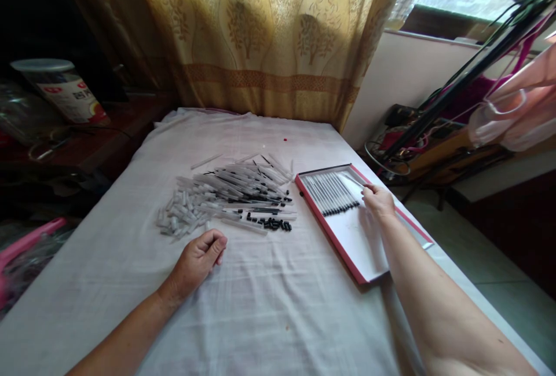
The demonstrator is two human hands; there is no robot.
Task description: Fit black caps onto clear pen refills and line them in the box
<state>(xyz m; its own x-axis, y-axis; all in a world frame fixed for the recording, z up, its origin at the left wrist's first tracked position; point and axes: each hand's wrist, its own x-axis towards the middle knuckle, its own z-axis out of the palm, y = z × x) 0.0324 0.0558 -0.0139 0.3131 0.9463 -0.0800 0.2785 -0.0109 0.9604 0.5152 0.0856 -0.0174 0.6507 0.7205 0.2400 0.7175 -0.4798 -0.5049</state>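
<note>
My left hand [197, 261] rests on the white cloth [269, 306] with its fingers curled under in a loose fist, just below a heap of clear pen barrels and caps [226, 196]; nothing shows in it. My right hand [379, 201] lies inside a shallow red-edged box [369, 266], its fingers bent and touching the rightmost pen of a neat row of pens [332, 193] laid side by side in the box. Small black pen parts [271, 223] lie at the heap's near edge.
A patterned yellow curtain [269, 34] hangs behind the table. A lidded jar [61, 89] stands on a dark side surface at left. A black stand and pink cloth [499, 75] crowd the right side. A pink object [26, 243] lies at lower left.
</note>
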